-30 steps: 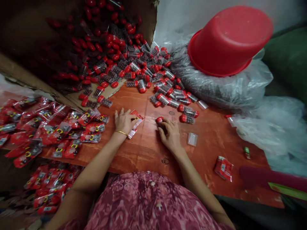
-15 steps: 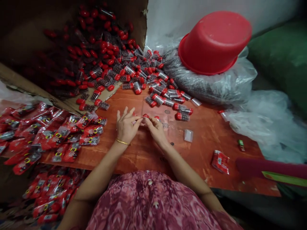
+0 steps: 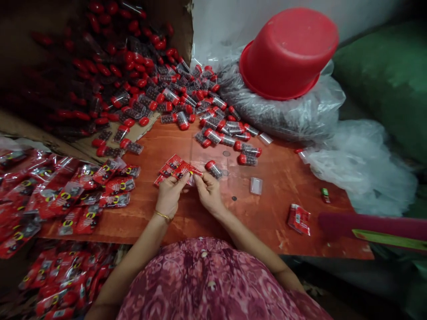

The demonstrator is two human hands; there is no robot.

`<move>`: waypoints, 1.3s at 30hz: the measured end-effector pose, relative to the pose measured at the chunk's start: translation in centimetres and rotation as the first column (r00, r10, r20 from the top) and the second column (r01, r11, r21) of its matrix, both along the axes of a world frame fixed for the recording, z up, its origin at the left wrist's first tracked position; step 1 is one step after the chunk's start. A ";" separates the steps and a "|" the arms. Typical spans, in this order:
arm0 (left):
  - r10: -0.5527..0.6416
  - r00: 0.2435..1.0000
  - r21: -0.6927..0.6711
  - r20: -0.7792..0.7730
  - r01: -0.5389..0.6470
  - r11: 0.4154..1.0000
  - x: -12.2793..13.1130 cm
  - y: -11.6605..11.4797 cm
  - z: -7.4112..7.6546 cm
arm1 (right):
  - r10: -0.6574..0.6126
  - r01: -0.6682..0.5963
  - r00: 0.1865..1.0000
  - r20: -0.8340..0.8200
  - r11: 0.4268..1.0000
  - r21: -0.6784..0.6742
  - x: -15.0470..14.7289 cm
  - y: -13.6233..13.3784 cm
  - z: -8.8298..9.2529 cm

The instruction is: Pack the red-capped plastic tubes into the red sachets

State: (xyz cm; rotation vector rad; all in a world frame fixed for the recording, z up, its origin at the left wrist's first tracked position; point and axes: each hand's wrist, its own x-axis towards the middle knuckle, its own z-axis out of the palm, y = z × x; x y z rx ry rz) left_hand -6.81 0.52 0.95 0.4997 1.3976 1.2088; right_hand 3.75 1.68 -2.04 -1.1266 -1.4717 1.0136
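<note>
Both hands meet near the middle of the table. My left hand (image 3: 169, 195), with a gold bangle at the wrist, pinches the lower edge of a red printed packet (image 3: 183, 170). My right hand (image 3: 208, 190) pinches the same packet at its right end. More red packets (image 3: 171, 163) lie flat just behind and left of my left hand. A small clear tube with a red cap (image 3: 213, 169) rests on the table just beyond my right hand.
A heap of red-capped tubes (image 3: 170, 95) spills from a cardboard box (image 3: 147, 129) at the back left. Filled red packets (image 3: 86, 175) cover the left side. A red tub (image 3: 290, 53) sits upside down on a plastic bag (image 3: 276, 115). A clear piece (image 3: 256, 186) lies right of my hands.
Both hands have come lower and closed on a packet; my left fingers, spread before, are now gathered. The red packets and the tube behind the hands are now uncovered. The view has shifted slightly.
</note>
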 end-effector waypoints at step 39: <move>-0.181 0.978 0.027 -0.102 0.184 0.982 -0.2 1.1 -1.0 | 0.076 -0.067 0.992 0.102 0.994 -0.085 6.6 -1.1 2.5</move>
